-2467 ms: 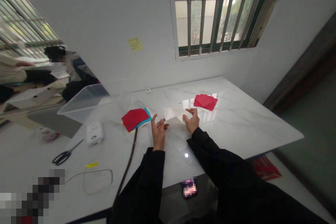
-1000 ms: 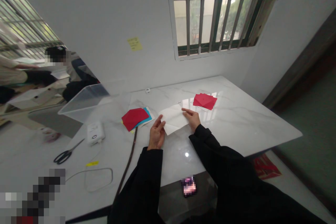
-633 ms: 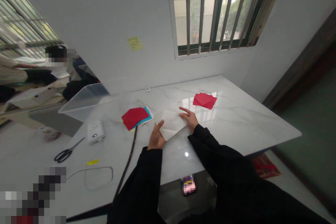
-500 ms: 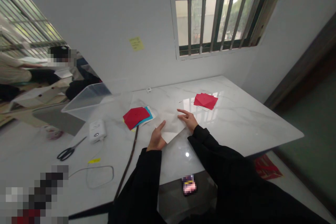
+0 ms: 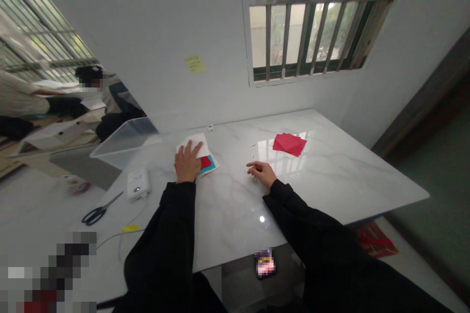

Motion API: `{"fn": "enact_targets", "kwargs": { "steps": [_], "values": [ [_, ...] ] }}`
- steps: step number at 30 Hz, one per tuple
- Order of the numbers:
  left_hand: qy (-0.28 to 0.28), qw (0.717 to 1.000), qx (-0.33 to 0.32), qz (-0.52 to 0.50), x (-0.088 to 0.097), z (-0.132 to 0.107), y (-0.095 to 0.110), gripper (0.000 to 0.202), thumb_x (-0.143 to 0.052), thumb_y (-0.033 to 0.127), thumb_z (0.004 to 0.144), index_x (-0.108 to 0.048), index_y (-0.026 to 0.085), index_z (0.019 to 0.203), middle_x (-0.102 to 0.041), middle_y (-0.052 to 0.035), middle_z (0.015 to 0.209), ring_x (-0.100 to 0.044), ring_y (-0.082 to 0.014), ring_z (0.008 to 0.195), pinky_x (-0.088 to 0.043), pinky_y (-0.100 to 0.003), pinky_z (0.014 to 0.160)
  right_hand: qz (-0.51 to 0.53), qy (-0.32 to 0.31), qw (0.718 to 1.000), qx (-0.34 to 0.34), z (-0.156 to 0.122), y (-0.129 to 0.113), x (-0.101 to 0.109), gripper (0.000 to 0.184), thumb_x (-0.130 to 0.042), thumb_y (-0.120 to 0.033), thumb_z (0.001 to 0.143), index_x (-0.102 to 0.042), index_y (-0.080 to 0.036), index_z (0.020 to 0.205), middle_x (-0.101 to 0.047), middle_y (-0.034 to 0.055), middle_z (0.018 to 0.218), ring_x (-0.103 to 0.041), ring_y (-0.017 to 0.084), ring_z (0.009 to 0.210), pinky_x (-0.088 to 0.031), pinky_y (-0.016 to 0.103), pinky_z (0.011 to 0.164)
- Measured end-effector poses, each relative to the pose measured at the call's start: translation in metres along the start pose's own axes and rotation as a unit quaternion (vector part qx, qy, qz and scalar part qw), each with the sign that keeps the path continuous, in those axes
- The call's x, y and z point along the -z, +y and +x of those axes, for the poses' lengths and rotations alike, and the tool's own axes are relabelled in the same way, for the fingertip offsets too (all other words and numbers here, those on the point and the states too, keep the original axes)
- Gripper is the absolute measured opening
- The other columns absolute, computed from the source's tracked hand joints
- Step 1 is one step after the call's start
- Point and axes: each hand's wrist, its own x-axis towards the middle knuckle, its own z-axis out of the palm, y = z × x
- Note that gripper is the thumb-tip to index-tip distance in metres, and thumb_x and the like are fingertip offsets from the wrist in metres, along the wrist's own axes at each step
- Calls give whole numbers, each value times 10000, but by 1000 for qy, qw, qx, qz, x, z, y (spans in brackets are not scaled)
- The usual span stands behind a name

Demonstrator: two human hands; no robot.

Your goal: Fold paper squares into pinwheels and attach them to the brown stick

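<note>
My left hand (image 5: 188, 162) lies with fingers spread on a white sheet of paper (image 5: 199, 140), which rests on a stack of paper. Red paper (image 5: 205, 162) and blue paper (image 5: 212, 164) show from under it, beside the palm. Low above the marble-patterned table, my right hand (image 5: 262, 174) has its index finger stretched out and the other fingers loosely bent, with nothing visible in it. Just beyond its fingertips are two tiny shiny pieces, one farther back (image 5: 253, 145) and one nearer (image 5: 252, 156), too small to name.
A pile of red papers (image 5: 289, 144) lies at the right. To the left are a white box-shaped device (image 5: 138, 183) with a cable, black scissors (image 5: 94, 215) and a clear plastic bin (image 5: 121, 139). Other people sit at the far left. A phone-like object (image 5: 265, 263) is below the table edge.
My left hand has moved left with the white sheet, laid it on the paper stack and spread its fingers over it. My right hand no longer touches the sheet and stays nearly in place.
</note>
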Motion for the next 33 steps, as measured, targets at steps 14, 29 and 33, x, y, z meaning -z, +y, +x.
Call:
{"fn": "enact_targets", "kwargs": {
  "steps": [14,29,33],
  "values": [
    [-115,988,90,48,-72,-12,-51,790,-361,704,905,-362,263,1561,-223,-136,1659,-141,-492,1491,-86,-698,1141,-30,0,1000,4,-1,-3,1,248,-634,-244,783,-756,-186,991,-751,30,783,-632,130,665,-484,249,664],
    [43,997,14,56,-29,-1,0,634,-388,552,980,-444,213,1512,-325,-136,1614,-189,-406,1487,-123,-604,1174,-5,15,1000,17,2,0,4,229,-629,-264,782,-747,-180,959,-737,29,757,-633,128,651,-507,261,687],
    [68,997,-19,-11,-8,-3,45,557,-527,488,929,-585,166,1380,-451,-160,1520,-334,-390,1407,-212,-526,1161,-15,14,1000,17,1,-1,3,229,-623,-264,787,-748,-177,959,-737,31,755,-628,127,646,-499,253,670]
  ]
}}
